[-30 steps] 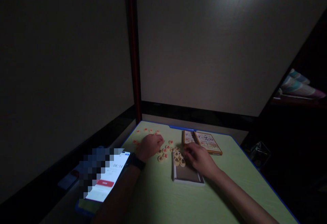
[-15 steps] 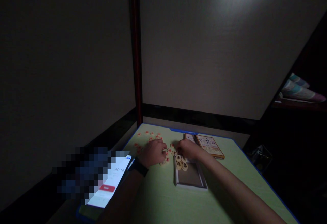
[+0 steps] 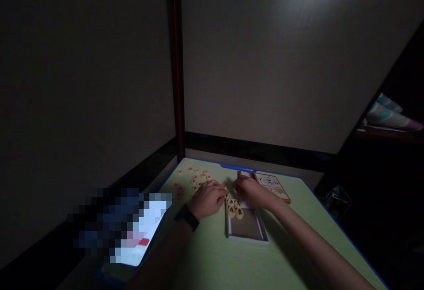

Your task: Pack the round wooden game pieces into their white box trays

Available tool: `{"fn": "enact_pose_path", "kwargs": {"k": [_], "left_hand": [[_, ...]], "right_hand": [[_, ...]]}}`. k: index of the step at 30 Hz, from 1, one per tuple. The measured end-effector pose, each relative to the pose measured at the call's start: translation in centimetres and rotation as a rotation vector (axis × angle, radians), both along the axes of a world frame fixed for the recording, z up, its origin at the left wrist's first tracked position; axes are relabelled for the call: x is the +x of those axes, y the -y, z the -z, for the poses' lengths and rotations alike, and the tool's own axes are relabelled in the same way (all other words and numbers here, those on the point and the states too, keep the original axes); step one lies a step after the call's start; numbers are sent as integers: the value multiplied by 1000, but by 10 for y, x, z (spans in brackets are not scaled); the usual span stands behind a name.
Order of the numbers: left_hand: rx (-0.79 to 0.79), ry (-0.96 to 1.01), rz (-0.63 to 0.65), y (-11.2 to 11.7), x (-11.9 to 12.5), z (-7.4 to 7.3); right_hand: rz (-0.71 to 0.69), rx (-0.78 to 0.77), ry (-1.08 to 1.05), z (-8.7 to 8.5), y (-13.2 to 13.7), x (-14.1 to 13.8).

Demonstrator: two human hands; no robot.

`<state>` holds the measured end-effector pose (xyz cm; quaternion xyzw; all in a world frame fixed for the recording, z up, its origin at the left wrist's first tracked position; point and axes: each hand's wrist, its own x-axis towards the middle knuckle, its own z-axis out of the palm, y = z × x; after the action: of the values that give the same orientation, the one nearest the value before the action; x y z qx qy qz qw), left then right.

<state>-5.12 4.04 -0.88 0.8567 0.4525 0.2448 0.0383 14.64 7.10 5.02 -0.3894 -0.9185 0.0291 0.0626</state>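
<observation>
Shifted since the earlier frames: left hand (image 3: 208, 199) has slid rightward to the far left corner of the shallow tray (image 3: 247, 231), covering the loose discs that lay between the two hands; right hand (image 3: 250, 191) has eased slightly rightward over the tray's far end
- left hand: palm down, fingers curled over pieces on the tabletop; dark wristwatch (image 3: 187, 217) on the wrist; whether it grips a disc cannot be told
- right hand: palm down, fingertips pointing at the left hand and nearly meeting it; grip likewise cannot be told
- red-marked xiangqi discs (image 3: 195, 178): scattered flat on the green table (image 3: 212, 254), just beyond the left hand
- black-marked xiangqi discs (image 3: 235, 209): small cluster inside the tray at its far end, close under both hands
- box lid (image 3: 273, 187): orange-bordered, lying flat, just beyond the right hand
- phone (image 3: 142, 241): screen lit, at the table's left edge
</observation>
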Motion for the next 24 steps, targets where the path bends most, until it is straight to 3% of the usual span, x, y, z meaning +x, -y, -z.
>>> {"fn": "enact_pose_path", "kwargs": {"k": [8,14,24], "left_hand": [[-37,-6,-33,3,6,-3],[-52,15,-64,2,9,-4],[-12,-5,-58,2,9,-2]], "right_hand": [[-100,-88,-302,6,47,37],[-135,-168,-303,16,83,22],[-31,-210,-381,48,81,1]]}}
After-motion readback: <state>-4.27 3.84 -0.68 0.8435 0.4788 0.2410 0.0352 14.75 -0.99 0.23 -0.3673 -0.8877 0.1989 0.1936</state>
